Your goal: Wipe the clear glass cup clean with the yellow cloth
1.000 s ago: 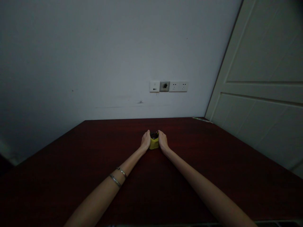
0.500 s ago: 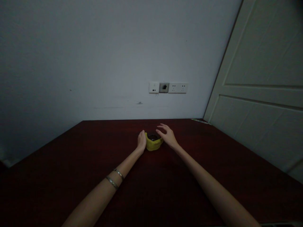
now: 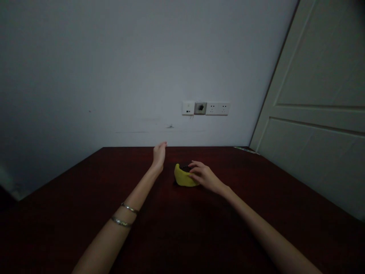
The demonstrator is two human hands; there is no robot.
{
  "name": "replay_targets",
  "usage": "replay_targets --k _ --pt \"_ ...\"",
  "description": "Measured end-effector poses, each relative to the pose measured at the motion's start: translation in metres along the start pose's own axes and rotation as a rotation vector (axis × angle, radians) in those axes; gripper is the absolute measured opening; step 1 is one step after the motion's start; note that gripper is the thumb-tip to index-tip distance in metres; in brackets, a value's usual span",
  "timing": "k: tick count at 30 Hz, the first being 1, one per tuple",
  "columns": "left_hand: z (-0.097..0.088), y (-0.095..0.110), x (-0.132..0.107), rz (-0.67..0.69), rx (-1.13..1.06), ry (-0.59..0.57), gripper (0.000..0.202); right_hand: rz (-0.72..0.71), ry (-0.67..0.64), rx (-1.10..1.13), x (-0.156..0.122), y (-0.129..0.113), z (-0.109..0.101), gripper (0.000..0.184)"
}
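right hand (image 3: 207, 177) at the yellow object (image 3: 183, 179), can't tell if clamped; left hand (image 3: 159, 155) apart, empty. looks like handling, next calling for gentle control.

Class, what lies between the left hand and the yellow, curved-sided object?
In the head view, flat, dark red tabletop lies between the left hand and the yellow object.

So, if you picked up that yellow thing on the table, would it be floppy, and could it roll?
Probably fairly floppy: the yellow thing looks wider now than when squeezed between the left hand and right hand. It seems unlikely to roll, given its low, wide shape on the table.
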State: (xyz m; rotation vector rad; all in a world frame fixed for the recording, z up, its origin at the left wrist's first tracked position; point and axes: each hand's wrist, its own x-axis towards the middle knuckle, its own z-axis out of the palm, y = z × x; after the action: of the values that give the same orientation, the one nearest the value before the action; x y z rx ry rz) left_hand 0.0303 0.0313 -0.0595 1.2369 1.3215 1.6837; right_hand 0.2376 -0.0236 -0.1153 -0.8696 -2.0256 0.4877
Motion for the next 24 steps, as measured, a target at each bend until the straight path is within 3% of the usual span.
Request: replay_targets --k 5,9,15,20,24 --pt "-0.01 0.062 -0.011 0.204 0.022 -0.13 0.026 0.028 0.209 0.127 0.014 -0.022 -0.002 0.009" --pt "-0.006 0.081 -0.029 0.371 0.322 -0.412 0.031 0.066 0.392 0.248 0.029 -0.038 -0.011 0.012" --pt "0.001 0.077 -0.042 0.415 0.35 -0.51 0.057 0.147 0.63 0.389 0.042 -0.053 -0.027 0.017" --pt "0.014 0.067 -0.042 0.421 0.3 -0.679 0.042 0.221 0.768 0.482 0.043 -0.048 -0.025 0.023" --pt "0.026 0.052 -0.039 0.286 0.127 -0.771 0.035 0.237 0.794 0.538 0.04 -0.038 -0.021 0.024"
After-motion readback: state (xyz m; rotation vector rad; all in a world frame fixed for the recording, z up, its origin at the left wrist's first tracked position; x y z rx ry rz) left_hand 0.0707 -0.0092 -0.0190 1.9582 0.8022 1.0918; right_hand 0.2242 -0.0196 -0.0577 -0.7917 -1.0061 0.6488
